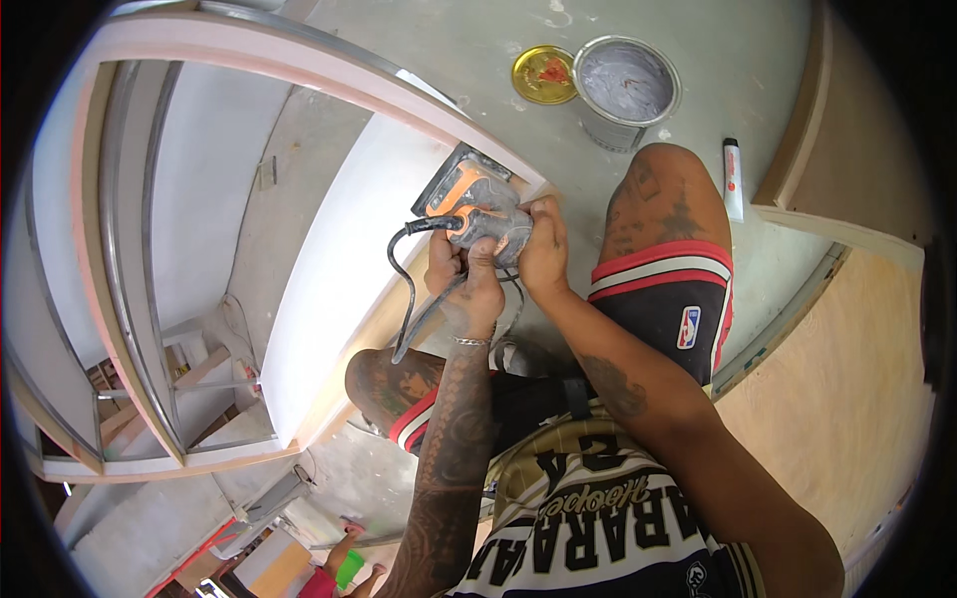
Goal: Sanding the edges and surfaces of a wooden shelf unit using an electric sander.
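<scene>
An orange and dark grey electric sander (467, 185), coated in dust, is gripped between both my hands. Its flat rectangular pad lies against the edge of a white-faced wooden frame (419, 118), near the frame's corner. My left hand (471, 287) is closed around the sander's near left side, thumb on top, beside the black cord (407, 279) that loops down from the body. On the right side, my right hand (545, 249) wraps the rounded motor end. The sander hides some of the fingers of both hands.
Beyond my right knee, an open tin (626, 82) of grey paste stands on the floor beside a gold lid (544, 75). A white tube (733, 181) with a black cap lies farther right. Wooden panels (847, 399) border the right. Another person (334, 572) is at the lower left.
</scene>
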